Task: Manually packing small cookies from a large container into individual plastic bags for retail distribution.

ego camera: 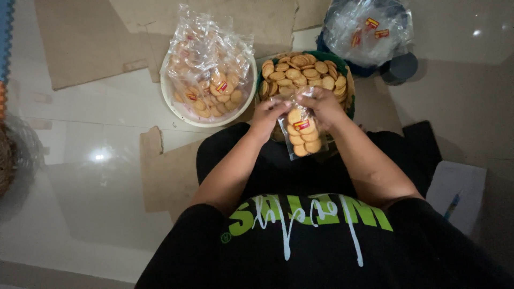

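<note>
A small clear plastic bag of round golden cookies with a red and yellow label hangs between both hands above my lap. My left hand grips the bag's top left edge. My right hand pinches the top right edge. Just beyond the hands stands a green bowl heaped with loose round cookies.
A white basin at the left holds several filled cookie bags. A pile of empty clear bags with red labels sits at the upper right on a dark container. Flat cardboard sheets lie on the glossy tiled floor. A white paper lies at right.
</note>
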